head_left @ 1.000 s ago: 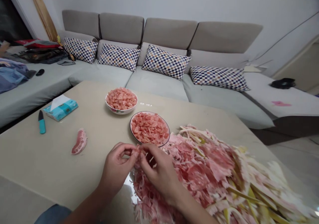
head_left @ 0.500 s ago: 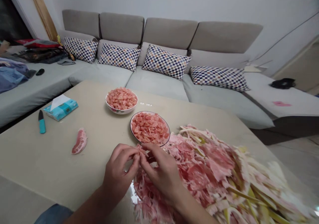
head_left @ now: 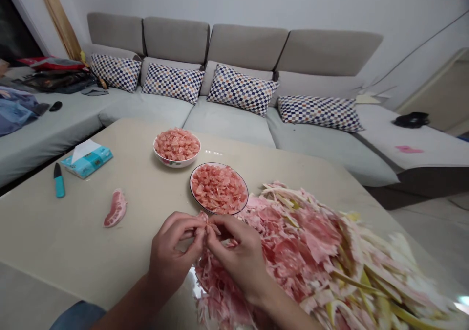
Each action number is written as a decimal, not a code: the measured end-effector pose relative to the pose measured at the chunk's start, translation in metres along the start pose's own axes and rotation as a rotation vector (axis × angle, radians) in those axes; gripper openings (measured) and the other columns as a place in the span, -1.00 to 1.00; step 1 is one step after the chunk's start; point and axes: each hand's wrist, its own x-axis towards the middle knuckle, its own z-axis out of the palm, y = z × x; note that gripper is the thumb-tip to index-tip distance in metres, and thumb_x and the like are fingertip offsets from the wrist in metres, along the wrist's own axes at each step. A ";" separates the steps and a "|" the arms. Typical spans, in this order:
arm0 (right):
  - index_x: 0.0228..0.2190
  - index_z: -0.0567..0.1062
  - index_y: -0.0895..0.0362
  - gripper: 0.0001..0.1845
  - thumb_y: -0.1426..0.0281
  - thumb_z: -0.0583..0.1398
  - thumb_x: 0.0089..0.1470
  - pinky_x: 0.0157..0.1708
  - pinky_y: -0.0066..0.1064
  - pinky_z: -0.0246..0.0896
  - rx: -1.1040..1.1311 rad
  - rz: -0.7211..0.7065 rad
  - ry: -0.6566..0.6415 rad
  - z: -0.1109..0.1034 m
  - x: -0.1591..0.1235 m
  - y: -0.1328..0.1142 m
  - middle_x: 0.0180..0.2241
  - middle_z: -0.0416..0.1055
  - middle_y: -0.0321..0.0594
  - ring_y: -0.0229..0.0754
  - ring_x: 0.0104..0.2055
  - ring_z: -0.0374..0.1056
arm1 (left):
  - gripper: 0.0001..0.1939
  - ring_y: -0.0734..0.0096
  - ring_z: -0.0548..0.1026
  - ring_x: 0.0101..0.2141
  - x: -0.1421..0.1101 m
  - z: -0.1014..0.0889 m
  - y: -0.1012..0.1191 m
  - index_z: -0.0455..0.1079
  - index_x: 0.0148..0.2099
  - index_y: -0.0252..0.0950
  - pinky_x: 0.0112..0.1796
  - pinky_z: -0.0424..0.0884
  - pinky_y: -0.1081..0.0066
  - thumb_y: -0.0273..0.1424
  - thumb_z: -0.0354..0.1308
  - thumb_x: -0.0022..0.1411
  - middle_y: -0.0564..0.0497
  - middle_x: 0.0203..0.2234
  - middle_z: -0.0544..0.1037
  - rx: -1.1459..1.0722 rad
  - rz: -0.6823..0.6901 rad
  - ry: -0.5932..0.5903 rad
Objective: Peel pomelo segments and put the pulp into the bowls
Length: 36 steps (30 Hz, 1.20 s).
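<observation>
My left hand (head_left: 173, 252) and my right hand (head_left: 238, 252) meet fingertip to fingertip over the near side of the table. Pinched between them is a small piece of pink pomelo pulp (head_left: 202, 216), mostly hidden by the fingers. Just beyond my fingers is a dark-rimmed plate (head_left: 192, 191) heaped with peeled pomelo pulp (head_left: 219, 188). Under and to the right of my right hand spreads a big pile of pomelo peel and membrane (head_left: 311, 242), pink, white and yellow-green. A single pomelo segment (head_left: 116, 209) lies apart on the left.
Behind the plate stands a flowered bowl (head_left: 176, 163) full of pulp. On the left of the table (head_left: 73, 244) are a blue tissue pack (head_left: 88, 160) and a knife (head_left: 59, 181) with a teal handle. A grey sofa (head_left: 234, 124) with checkered cushions runs along the far side.
The view has shifted slightly. Both hands stay together at nearly the same spot, fingers still pinching the pomelo piece, which shows a little more above the fingertips.
</observation>
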 end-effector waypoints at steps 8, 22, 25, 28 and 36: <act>-0.48 0.53 0.15 -0.90 0.48 0.18 -0.03 -0.52 -0.49 0.28 0.162 0.145 -0.011 -0.005 0.006 -0.003 -0.52 0.48 -0.26 -0.26 -0.51 0.38 | -0.88 0.32 0.52 -0.27 -0.001 0.000 0.002 0.51 -0.29 -0.21 -0.30 0.55 0.43 -0.50 0.18 0.15 -0.03 -0.31 0.51 -0.116 -0.070 -0.013; -0.22 0.52 0.10 -0.66 0.16 0.27 0.02 -0.55 -0.49 0.38 0.786 0.561 -0.334 -0.017 0.019 0.004 -0.41 0.44 -0.29 -0.33 -0.54 0.35 | -0.74 0.49 0.54 -0.37 0.015 -0.005 0.000 0.48 -0.21 -0.30 -0.24 0.52 0.46 -0.33 0.35 0.04 0.03 -0.38 0.57 -0.684 -0.624 0.016; -0.16 0.53 0.09 -0.65 0.20 0.29 0.02 -0.45 -0.46 0.43 0.838 0.575 -0.346 -0.019 0.020 0.005 -0.33 0.48 -0.24 -0.32 -0.46 0.40 | -0.78 0.53 0.54 -0.38 0.017 -0.006 -0.001 0.49 -0.24 -0.32 -0.24 0.51 0.50 -0.35 0.35 0.06 0.03 -0.39 0.57 -0.745 -0.649 0.008; -0.12 0.53 0.09 -0.65 0.25 0.29 0.04 -0.37 -0.44 0.45 0.881 0.570 -0.357 -0.019 0.021 0.007 -0.27 0.51 -0.21 -0.31 -0.40 0.43 | -0.79 0.52 0.54 -0.36 0.018 -0.007 -0.003 0.49 -0.24 -0.33 -0.23 0.51 0.51 -0.37 0.34 0.07 0.02 -0.38 0.57 -0.781 -0.667 0.006; -0.08 0.48 0.10 -0.67 0.23 0.18 0.16 -0.29 -0.30 0.47 0.589 0.397 -0.246 -0.020 0.029 0.019 -0.20 0.53 -0.13 -0.21 -0.32 0.49 | -0.80 0.52 0.54 -0.34 0.019 -0.009 -0.008 0.48 -0.24 -0.34 -0.18 0.50 0.49 -0.41 0.36 0.06 0.01 -0.36 0.56 -0.795 -0.709 0.007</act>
